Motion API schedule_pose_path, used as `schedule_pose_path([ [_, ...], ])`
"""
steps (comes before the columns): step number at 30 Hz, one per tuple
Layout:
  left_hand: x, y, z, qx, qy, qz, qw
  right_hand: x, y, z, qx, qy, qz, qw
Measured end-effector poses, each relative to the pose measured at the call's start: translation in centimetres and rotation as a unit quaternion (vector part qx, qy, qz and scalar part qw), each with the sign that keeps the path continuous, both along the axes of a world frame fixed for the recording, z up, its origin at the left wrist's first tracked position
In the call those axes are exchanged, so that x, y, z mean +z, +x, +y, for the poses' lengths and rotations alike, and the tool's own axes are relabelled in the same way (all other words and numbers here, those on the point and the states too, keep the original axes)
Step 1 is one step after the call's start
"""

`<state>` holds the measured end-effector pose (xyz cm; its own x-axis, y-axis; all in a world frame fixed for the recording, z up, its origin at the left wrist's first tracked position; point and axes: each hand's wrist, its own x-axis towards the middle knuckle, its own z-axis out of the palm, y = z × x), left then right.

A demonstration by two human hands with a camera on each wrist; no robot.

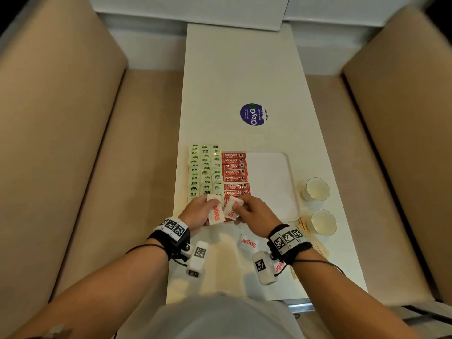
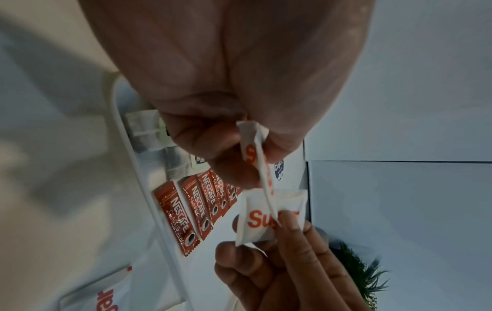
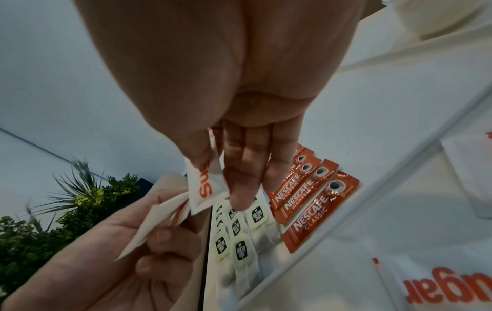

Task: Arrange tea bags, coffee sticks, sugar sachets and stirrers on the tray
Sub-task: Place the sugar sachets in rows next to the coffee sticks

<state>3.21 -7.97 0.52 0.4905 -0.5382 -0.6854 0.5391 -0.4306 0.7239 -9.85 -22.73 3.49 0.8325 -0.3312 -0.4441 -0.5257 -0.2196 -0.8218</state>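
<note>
A white tray (image 1: 274, 182) lies on the narrow white table. Rows of green-tagged tea bags (image 1: 205, 170) fill its left side, and a column of red coffee sticks (image 1: 234, 172) lies beside them. Just above the tray's near edge, my left hand (image 1: 200, 211) grips a small stack of white sugar sachets (image 1: 215, 211). My right hand (image 1: 254, 211) pinches a single sugar sachet (image 1: 232, 209) next to that stack. The left wrist view has the stack (image 2: 257, 160) edge-on, with the single sachet (image 2: 266, 214) below it. Wooden stirrers (image 1: 315, 243) lie on the table at the right.
More sugar sachets (image 1: 248, 242) lie loose on the table under my wrists. Two paper cups (image 1: 316, 189) stand right of the tray. A round purple sticker (image 1: 253, 115) marks the table farther back. Beige padded benches flank the table.
</note>
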Motion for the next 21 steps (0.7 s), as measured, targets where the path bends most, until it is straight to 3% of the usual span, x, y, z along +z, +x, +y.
schedule_pose_path([
  [7, 0.7, -0.9, -1.7, -0.027, 0.01, -0.017, 0.999, -0.1, -0.6, -2.1, -0.04, 0.063, -0.029, 0.997],
  [15, 1.6, -2.6, -5.9, 0.002, -0.031, 0.0, 1.0, 0.3, -1.0, -6.1, -0.039, 0.051, -0.032, 0.997],
  [21, 1.9, -3.0, -8.9, -0.046, -0.045, -0.082, 0.995, -0.4, -0.9, -9.3, -0.004, 0.009, -0.018, 1.0],
])
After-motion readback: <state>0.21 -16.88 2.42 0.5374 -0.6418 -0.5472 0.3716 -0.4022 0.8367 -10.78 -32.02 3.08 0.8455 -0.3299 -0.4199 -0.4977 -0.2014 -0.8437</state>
